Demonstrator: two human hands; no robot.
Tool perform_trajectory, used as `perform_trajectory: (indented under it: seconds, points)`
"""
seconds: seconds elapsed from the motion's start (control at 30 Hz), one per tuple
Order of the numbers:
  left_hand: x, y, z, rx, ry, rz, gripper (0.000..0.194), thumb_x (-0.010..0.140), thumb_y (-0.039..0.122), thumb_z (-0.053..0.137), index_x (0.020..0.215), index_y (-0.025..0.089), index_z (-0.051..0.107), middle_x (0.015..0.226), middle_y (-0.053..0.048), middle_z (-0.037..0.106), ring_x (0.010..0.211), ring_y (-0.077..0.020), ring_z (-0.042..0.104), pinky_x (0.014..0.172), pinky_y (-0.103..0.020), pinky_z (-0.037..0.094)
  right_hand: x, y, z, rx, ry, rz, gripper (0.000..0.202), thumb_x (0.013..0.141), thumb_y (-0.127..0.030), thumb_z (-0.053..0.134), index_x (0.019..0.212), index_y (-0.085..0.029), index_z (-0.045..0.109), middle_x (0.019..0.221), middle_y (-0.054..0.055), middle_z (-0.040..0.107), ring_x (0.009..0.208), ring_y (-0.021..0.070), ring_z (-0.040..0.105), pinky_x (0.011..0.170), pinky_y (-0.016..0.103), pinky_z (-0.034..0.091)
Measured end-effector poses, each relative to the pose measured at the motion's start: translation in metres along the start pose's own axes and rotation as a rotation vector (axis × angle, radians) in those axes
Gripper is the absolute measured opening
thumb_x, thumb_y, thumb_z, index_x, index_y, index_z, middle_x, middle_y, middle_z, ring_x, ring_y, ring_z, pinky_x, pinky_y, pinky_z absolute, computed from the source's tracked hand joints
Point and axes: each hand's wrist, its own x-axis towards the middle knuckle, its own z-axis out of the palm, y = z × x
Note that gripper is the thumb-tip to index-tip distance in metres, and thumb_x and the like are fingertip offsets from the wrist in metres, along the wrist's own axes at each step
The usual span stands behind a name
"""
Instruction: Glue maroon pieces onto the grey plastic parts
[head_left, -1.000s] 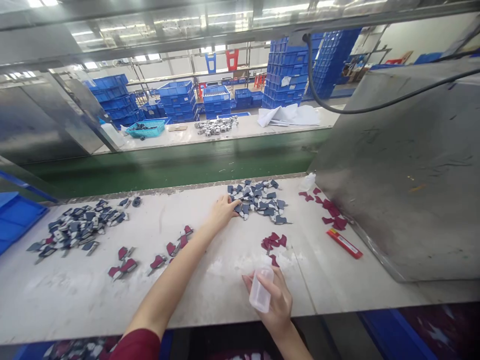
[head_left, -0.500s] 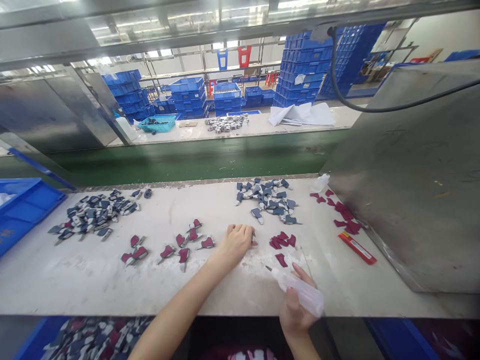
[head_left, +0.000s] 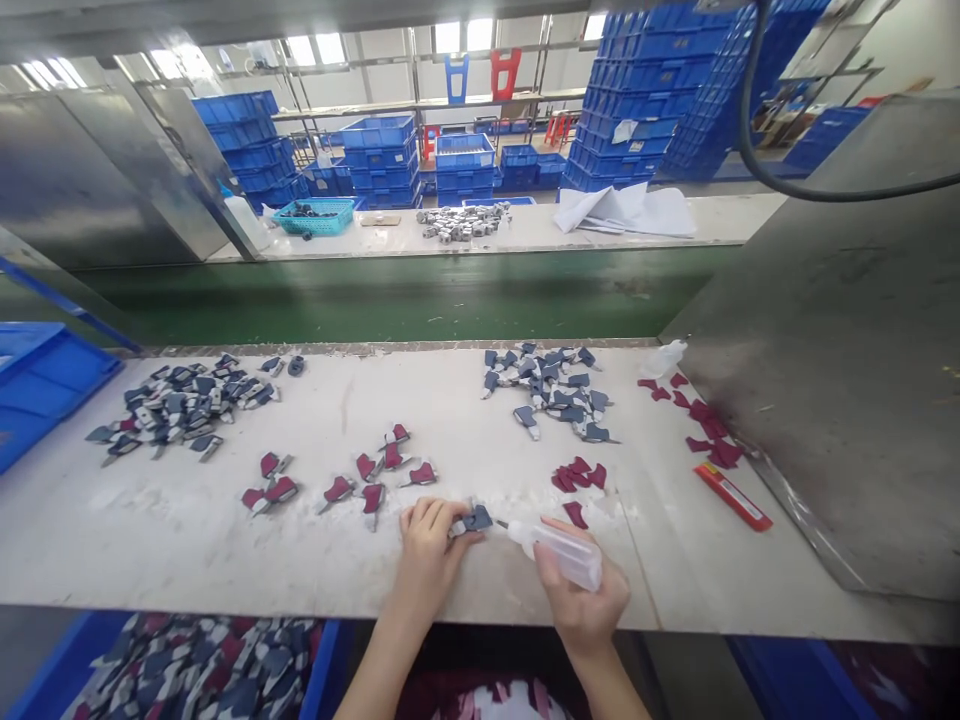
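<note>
Between the fingers of my left hand (head_left: 429, 545) is a dark blue and grey part (head_left: 475, 519), held low over the table. My right hand (head_left: 589, 600) grips a translucent bottle (head_left: 566, 555), its thin dark tip pointing left, close to the part's right side. Loose maroon pieces (head_left: 579, 474) lie just beyond the bottle. Farther back is a pile of blue-grey parts (head_left: 555, 390). Several parts with maroon faces (head_left: 373, 495) are spread to the left of my left hand.
Another pile of blue-grey parts (head_left: 184, 405) is at the left. More maroon pieces (head_left: 709, 430), a red packet (head_left: 732, 497) and a white bottle (head_left: 664, 359) lie at the right, beside a metal panel (head_left: 847, 370). A blue bin (head_left: 325, 665) holds parts below the table edge.
My left hand has drawn back toward me and left, and the blue-grey part now shows in its fingers. The bottle in my right hand has moved left, bringing its tip near the part. The view has shifted.
</note>
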Motion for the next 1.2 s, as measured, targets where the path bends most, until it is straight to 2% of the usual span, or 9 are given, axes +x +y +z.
perform_trajectory:
  seconds: [0.13, 0.33, 0.47, 0.7, 1.03, 1.2]
  points:
    - [0.002, 0.000, 0.001, -0.039, -0.013, -0.014, 0.018, 0.082, 0.016, 0.074, 0.094, 0.023, 0.063, 0.091, -0.002, 0.073, 0.093, -0.0257, 0.063, 0.084, -0.041, 0.039, 0.007, -0.001, 0.006, -0.014, -0.065, -0.106, 0.016, 0.082, -0.029, 0.071, 0.089, -0.014, 0.071, 0.072, 0.007, 0.074, 0.055, 0.0198, 0.071, 0.050, 0.026, 0.060]
    - [0.004, -0.001, 0.001, -0.064, -0.027, -0.048, 0.016, 0.081, 0.018, 0.076, 0.089, 0.023, 0.064, 0.086, -0.001, 0.073, 0.091, -0.0255, 0.063, 0.084, -0.041, 0.039, 0.015, -0.006, 0.009, -0.066, -0.099, -0.158, 0.013, 0.085, -0.026, 0.069, 0.090, -0.015, 0.071, 0.073, 0.007, 0.075, 0.056, 0.0197, 0.072, 0.053, 0.026, 0.061]
    - [0.005, -0.001, 0.001, -0.074, -0.034, -0.064, 0.019, 0.078, 0.017, 0.079, 0.087, 0.022, 0.064, 0.086, 0.000, 0.073, 0.090, -0.0256, 0.064, 0.084, -0.041, 0.039, 0.016, -0.007, 0.010, -0.070, -0.104, -0.158, 0.012, 0.085, -0.026, 0.069, 0.089, -0.015, 0.071, 0.074, 0.006, 0.075, 0.057, 0.0198, 0.072, 0.052, 0.026, 0.061]
    - [0.004, -0.001, 0.001, -0.086, -0.028, -0.055, 0.014, 0.082, 0.019, 0.074, 0.088, 0.023, 0.062, 0.086, -0.001, 0.074, 0.090, -0.0254, 0.064, 0.084, -0.041, 0.040, 0.016, -0.007, 0.009, -0.081, -0.113, -0.140, 0.014, 0.085, -0.028, 0.068, 0.089, -0.015, 0.072, 0.072, 0.006, 0.075, 0.054, 0.0191, 0.071, 0.051, 0.026, 0.060]
    - [0.004, -0.002, 0.001, -0.077, -0.024, -0.045, 0.016, 0.081, 0.017, 0.075, 0.088, 0.023, 0.062, 0.086, -0.001, 0.073, 0.091, -0.0263, 0.064, 0.084, -0.042, 0.040, 0.013, -0.005, 0.008, -0.104, -0.056, -0.167, 0.013, 0.086, -0.027, 0.069, 0.090, -0.015, 0.072, 0.077, 0.007, 0.077, 0.061, 0.0212, 0.073, 0.056, 0.028, 0.062]
    - [0.004, -0.001, 0.000, -0.072, -0.019, -0.043, 0.018, 0.080, 0.017, 0.077, 0.088, 0.022, 0.061, 0.087, -0.001, 0.073, 0.091, -0.0259, 0.064, 0.084, -0.042, 0.040, 0.008, -0.003, 0.005, -0.085, -0.048, -0.132, 0.011, 0.086, -0.026, 0.069, 0.089, -0.015, 0.072, 0.076, 0.007, 0.076, 0.060, 0.0216, 0.072, 0.055, 0.029, 0.061]
